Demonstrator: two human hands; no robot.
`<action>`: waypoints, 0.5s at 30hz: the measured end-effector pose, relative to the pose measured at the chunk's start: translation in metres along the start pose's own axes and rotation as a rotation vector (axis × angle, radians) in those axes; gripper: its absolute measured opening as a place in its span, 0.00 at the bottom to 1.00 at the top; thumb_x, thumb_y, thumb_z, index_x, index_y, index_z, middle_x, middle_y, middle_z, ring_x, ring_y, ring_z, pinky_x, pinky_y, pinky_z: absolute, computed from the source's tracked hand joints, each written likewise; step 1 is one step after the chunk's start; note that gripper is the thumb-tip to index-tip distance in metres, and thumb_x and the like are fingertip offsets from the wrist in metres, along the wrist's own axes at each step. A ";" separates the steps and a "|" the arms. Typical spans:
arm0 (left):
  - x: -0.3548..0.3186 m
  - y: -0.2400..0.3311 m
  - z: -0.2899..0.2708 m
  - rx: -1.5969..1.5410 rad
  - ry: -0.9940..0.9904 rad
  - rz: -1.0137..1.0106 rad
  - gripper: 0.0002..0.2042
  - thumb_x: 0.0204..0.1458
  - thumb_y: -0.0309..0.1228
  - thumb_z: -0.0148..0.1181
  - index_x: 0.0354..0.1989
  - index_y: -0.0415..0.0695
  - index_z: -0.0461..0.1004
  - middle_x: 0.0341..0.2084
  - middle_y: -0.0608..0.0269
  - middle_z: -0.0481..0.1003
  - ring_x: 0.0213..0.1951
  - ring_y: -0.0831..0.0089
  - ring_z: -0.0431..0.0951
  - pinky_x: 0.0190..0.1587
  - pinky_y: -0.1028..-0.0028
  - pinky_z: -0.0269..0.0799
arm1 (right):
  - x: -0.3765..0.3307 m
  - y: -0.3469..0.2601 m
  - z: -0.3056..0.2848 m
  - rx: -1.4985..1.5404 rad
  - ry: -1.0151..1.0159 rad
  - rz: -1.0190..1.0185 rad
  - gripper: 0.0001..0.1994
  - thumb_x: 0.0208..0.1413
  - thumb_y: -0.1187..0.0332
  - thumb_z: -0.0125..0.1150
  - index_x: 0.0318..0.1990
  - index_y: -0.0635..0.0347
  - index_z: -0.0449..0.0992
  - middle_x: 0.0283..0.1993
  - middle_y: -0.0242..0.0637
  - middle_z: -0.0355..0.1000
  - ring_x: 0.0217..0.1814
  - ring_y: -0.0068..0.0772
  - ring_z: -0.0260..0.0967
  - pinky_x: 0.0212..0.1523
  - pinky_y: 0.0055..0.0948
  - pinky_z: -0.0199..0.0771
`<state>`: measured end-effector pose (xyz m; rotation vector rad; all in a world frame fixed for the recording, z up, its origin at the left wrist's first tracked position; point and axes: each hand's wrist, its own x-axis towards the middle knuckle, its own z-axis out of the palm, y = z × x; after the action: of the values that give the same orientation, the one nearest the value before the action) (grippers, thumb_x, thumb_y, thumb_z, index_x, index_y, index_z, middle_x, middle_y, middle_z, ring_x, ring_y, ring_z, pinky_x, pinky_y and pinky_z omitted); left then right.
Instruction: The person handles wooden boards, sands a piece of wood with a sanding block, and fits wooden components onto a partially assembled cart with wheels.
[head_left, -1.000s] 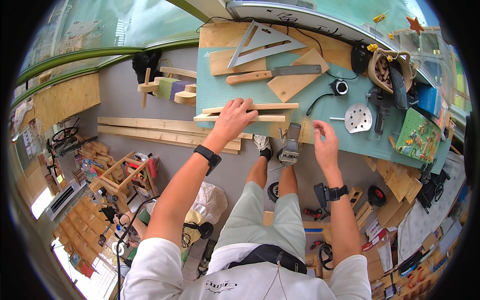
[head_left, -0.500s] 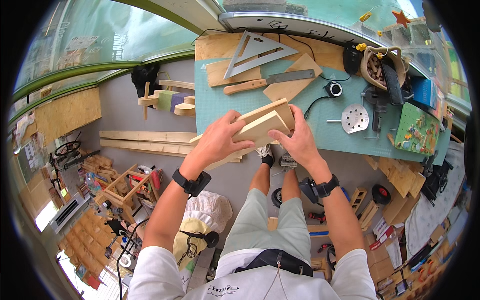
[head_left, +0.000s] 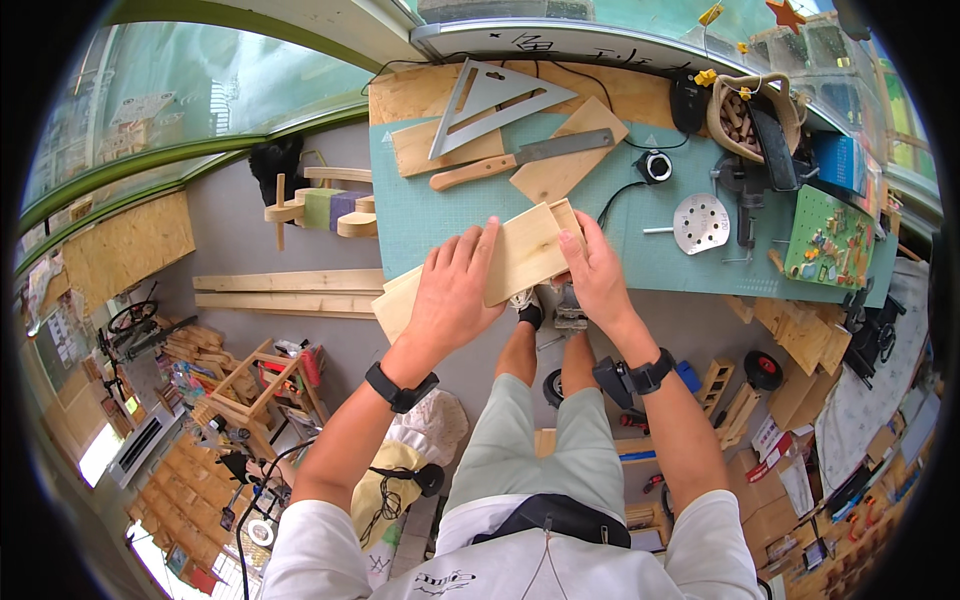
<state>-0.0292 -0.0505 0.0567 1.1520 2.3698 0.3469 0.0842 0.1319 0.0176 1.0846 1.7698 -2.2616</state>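
Note:
Two pale wooden boards are stacked face to face, slightly offset, and held at a slant in front of the workbench's near edge. My left hand lies flat across the upper face, fingers stretched toward the far edge; any grip underneath is hidden. My right hand is closed around the right end, its thumb on top and fingers along the far side. Beyond the boards, a handsaw with a wooden handle rests on wood pieces, next to a metal triangle square.
The bench carries a green cutting mat, a white perforated disc, a dark clamp, a basket of wood pieces and a green pegboard box. Long planks lie at the left. A wooden frame stands lower left.
The boards have turned so the upper one's broad face shows more and covers most of the lower. My left hand has gone from gripping the edge to lying flat on top.

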 end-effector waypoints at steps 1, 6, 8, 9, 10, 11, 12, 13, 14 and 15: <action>0.000 -0.004 0.003 0.003 -0.001 0.001 0.54 0.34 0.39 0.80 0.72 0.45 0.54 0.59 0.48 0.68 0.59 0.50 0.68 0.64 0.58 0.62 | 0.000 -0.002 0.001 0.003 0.000 0.000 0.27 0.69 0.56 0.53 0.64 0.71 0.61 0.49 0.47 0.75 0.43 0.37 0.77 0.43 0.32 0.79; 0.007 -0.006 -0.003 -0.132 0.003 -0.040 0.52 0.34 0.37 0.80 0.71 0.44 0.56 0.60 0.51 0.68 0.58 0.50 0.69 0.63 0.57 0.64 | -0.004 -0.011 0.008 -0.308 -0.081 -0.159 0.32 0.70 0.55 0.48 0.67 0.77 0.54 0.58 0.65 0.68 0.58 0.62 0.69 0.62 0.44 0.67; 0.009 -0.004 -0.005 -0.134 -0.014 -0.054 0.52 0.34 0.37 0.80 0.71 0.45 0.56 0.61 0.52 0.68 0.58 0.50 0.69 0.62 0.57 0.65 | -0.006 -0.010 0.009 -0.343 -0.062 -0.173 0.33 0.70 0.55 0.49 0.69 0.78 0.51 0.61 0.67 0.65 0.63 0.63 0.64 0.65 0.44 0.63; 0.009 -0.003 -0.007 -0.134 -0.030 -0.072 0.52 0.34 0.37 0.80 0.71 0.45 0.57 0.61 0.53 0.68 0.58 0.50 0.69 0.62 0.57 0.65 | -0.007 -0.010 0.009 -0.378 -0.047 -0.189 0.35 0.69 0.55 0.49 0.70 0.78 0.49 0.64 0.69 0.62 0.68 0.64 0.60 0.68 0.45 0.60; 0.009 -0.002 -0.008 -0.134 -0.033 -0.064 0.52 0.34 0.37 0.80 0.71 0.45 0.57 0.61 0.53 0.68 0.58 0.50 0.69 0.62 0.57 0.65 | -0.009 -0.011 0.009 -0.376 -0.039 -0.188 0.35 0.69 0.55 0.49 0.70 0.78 0.49 0.64 0.69 0.62 0.68 0.64 0.60 0.68 0.45 0.60; 0.009 -0.001 -0.008 -0.124 -0.032 -0.049 0.52 0.34 0.37 0.80 0.71 0.46 0.57 0.61 0.53 0.68 0.58 0.50 0.69 0.62 0.57 0.65 | -0.012 -0.012 0.008 -0.390 -0.083 -0.181 0.36 0.69 0.55 0.49 0.71 0.79 0.47 0.66 0.70 0.60 0.69 0.64 0.59 0.68 0.44 0.60; 0.009 0.000 -0.008 -0.113 -0.032 -0.032 0.52 0.34 0.37 0.80 0.72 0.46 0.56 0.61 0.53 0.68 0.58 0.50 0.69 0.61 0.57 0.65 | -0.015 -0.012 0.007 -0.403 -0.124 -0.173 0.37 0.69 0.55 0.49 0.71 0.79 0.45 0.67 0.71 0.59 0.70 0.64 0.59 0.68 0.43 0.60; 0.008 0.001 -0.009 -0.120 -0.041 -0.009 0.52 0.34 0.37 0.80 0.72 0.46 0.56 0.61 0.53 0.68 0.58 0.50 0.69 0.61 0.57 0.65 | -0.017 -0.013 0.010 -0.404 -0.099 -0.166 0.37 0.69 0.55 0.49 0.71 0.79 0.45 0.67 0.71 0.59 0.70 0.64 0.59 0.68 0.43 0.60; 0.006 0.001 -0.008 -0.120 -0.056 -0.031 0.53 0.34 0.37 0.81 0.72 0.47 0.56 0.61 0.54 0.68 0.58 0.50 0.69 0.61 0.57 0.65 | -0.019 -0.012 0.013 -0.380 -0.119 -0.139 0.37 0.69 0.56 0.49 0.71 0.80 0.46 0.67 0.71 0.59 0.71 0.64 0.57 0.69 0.44 0.59; 0.005 0.002 -0.008 -0.115 -0.068 -0.050 0.53 0.33 0.37 0.81 0.73 0.48 0.55 0.61 0.54 0.68 0.58 0.51 0.69 0.61 0.57 0.65 | -0.021 -0.011 0.013 -0.353 -0.138 -0.119 0.37 0.68 0.56 0.49 0.71 0.80 0.46 0.67 0.72 0.59 0.71 0.65 0.56 0.69 0.44 0.58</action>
<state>-0.0348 -0.0452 0.0632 1.0339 2.2841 0.4151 0.0888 0.1172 0.0392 0.7576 2.1138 -1.9212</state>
